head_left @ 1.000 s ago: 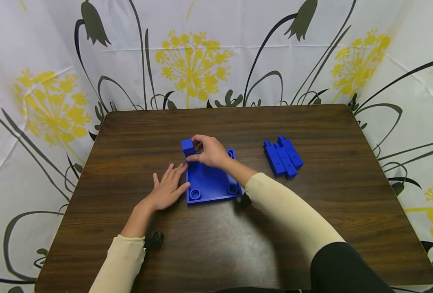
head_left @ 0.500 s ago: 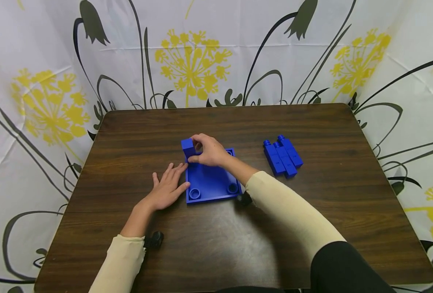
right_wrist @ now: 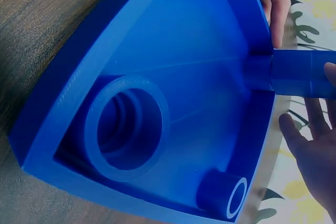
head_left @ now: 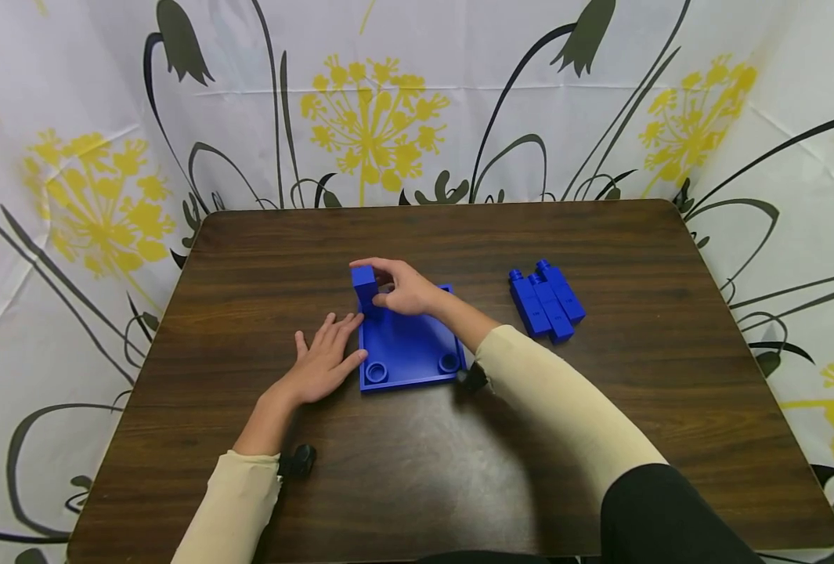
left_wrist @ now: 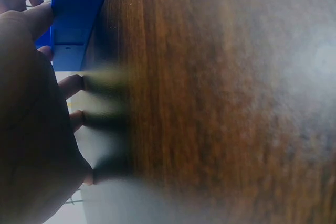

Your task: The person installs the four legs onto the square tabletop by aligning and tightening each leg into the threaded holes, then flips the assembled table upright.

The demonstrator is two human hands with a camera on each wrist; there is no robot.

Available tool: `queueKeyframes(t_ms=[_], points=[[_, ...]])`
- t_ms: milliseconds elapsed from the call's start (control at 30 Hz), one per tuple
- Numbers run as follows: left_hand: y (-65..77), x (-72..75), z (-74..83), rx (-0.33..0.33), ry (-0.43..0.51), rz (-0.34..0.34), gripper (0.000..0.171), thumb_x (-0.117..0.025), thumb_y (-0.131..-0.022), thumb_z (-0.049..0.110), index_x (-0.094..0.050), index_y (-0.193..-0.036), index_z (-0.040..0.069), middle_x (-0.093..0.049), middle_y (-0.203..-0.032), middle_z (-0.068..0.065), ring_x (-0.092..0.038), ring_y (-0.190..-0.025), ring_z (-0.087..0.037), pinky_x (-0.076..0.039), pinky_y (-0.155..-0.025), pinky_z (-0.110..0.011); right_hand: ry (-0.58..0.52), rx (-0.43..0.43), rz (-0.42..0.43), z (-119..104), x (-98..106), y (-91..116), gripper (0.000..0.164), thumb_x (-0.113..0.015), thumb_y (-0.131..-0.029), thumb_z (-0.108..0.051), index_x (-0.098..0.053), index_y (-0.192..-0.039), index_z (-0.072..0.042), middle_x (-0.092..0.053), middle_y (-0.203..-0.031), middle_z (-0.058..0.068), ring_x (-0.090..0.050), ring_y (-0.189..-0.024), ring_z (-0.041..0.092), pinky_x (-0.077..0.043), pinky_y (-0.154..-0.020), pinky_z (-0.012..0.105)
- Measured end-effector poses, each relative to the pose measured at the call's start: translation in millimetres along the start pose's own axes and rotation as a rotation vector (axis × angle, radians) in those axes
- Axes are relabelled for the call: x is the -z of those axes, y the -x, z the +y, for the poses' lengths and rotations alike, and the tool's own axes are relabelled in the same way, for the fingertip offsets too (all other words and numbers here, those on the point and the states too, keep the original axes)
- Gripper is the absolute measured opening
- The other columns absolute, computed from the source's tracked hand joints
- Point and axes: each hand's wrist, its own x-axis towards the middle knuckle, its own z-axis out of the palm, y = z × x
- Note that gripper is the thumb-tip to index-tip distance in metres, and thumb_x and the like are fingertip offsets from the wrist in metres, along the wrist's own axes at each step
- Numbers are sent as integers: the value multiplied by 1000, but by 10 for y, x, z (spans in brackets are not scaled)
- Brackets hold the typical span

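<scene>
1. Surface (head_left: 670, 423): dark, wood-grained.
2. Blue tray (head_left: 409, 348): near the middle of the surface; ring sockets visible at corners.
3. Left hand (head_left: 321, 364): fingers spread on the surface, beside the tray's left side.
4. Right hand (head_left: 404, 290): loosely around the upright blue block (head_left: 364, 287), thumb standing off it.
5. Three blue blocks (head_left: 546, 305): lying together, towards the surface's right edge.
6. Upright blue block: at the tray's far-left corner.

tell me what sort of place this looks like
Probably a makeshift indoor workspace: a wood-grain table, flower-patterned fabric hanging behind it, and three blue blocks lying near a blue tray.
</scene>
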Motion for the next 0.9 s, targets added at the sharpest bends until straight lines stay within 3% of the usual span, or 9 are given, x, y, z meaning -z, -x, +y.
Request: queueKeyframes(t_ms=[167,400,900], points=[[6,2,9,2,-3,-1,64,-39,-103,50,-15,-158,27,-17,-162,-12,1,-148,-38,12,-98,-77,-12,6,-2,6,0,1,59,-63,-88,9,-49,-143,-5,-56,-136,14,-54,-123,25,-42,-103,44],[4,-2,7,5,-1,-2,64,-39,-103,49,-15,-158,26,-17,-162,-12,1,-148,-38,11,-98,-77,9,-12,1,29,7,-2,55,-69,-88,2,-51,-140,-3,-60,-131,15,-55,-122,25,-46,-99,37],[-14,-20,-44,19,-2,-24,65,-36,-103,53,-11,-159,31,-14,-163,-8,5,-149,-34,14,-99,-75,108,-50,78,26,-13,-4,55,-80,-84,-17,-54,-132,-7,-63,-120,8,-60,-112,23,-48,-95,37]])
